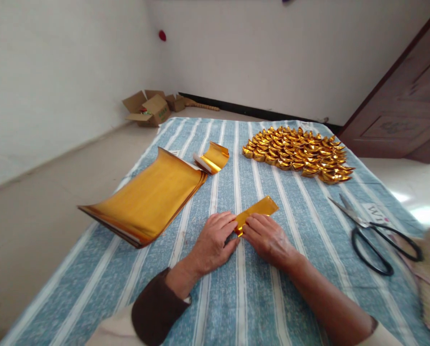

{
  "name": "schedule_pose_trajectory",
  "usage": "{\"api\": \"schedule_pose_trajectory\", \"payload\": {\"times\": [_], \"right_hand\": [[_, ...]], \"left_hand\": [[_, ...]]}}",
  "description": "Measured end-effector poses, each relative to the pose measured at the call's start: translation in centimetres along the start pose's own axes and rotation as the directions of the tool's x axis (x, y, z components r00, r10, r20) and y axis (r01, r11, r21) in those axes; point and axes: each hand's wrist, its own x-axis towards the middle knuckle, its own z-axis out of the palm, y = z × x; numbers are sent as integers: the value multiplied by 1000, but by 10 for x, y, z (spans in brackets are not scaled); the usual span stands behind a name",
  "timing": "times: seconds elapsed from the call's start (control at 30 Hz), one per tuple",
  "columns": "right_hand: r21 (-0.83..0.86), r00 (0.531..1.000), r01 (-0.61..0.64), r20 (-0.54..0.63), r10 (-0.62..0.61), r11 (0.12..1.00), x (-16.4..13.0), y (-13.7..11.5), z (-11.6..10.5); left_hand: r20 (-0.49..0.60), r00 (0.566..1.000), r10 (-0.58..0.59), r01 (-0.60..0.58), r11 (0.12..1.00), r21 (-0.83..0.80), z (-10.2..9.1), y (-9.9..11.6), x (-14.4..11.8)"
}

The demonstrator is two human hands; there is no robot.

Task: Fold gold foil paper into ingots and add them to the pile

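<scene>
Your left hand (215,242) and right hand (268,238) work close together over the striped cloth (200,307), both grasping one gold foil strip (260,210). Left: fingers bent at the strip's left end, thumb drawn in toward the near side. Right: fingers curled over its near edge; the thumb is hidden, so you cannot tell how it presses. The strip lies in front of your hands, running away to the right, its flat far end clear of your right fingers. A narrow, shiny part shows between your fingertips.

Beyond your left hand, to its left: a stack of gold sheets (157,192), edges curling up. Just past the stack's far right corner, ahead of your hands: a smaller curled gold piece (216,156). Beyond your right hand, slightly right: rows of folded gold pieces (297,153), set closely together. Right of your right hand, well apart from it: scissors (362,223), blades parted, black handles toward you.
</scene>
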Motion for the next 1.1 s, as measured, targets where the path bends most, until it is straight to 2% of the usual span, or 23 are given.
{"api": "schedule_pose_trajectory", "payload": {"times": [0.1, 0.27, 0.53, 0.7, 0.9, 1.1], "right_hand": [[8, 1000, -15, 4, 15, 1000, 1, 0, 0], [33, 997, -54, -58, 56, 998, 0, 0, 6], [134, 965, -179, -168, 201, 975, -1, -1, 11], [227, 958, -211, -144, 247, 951, -2, 0, 11], [321, 925, -309, -119, 362, 895, 0, 3, 13], [339, 898, -358, -130, 420, 870, 1, 4, 15]], "left_hand": [[-1, 1000, -18, 18, 1000, -14, 0, 0, 1], [-67, 997, -26, 25, 999, -24, 5, -3, 6], [-137, 986, -93, 86, 995, -56, 11, -9, 10], [-154, 979, -132, 130, 991, -19, 13, -9, 9], [-190, 965, -183, 185, 983, -8, 17, -9, 10], [-212, 957, -200, 208, 978, 19, 18, -8, 11]]}}
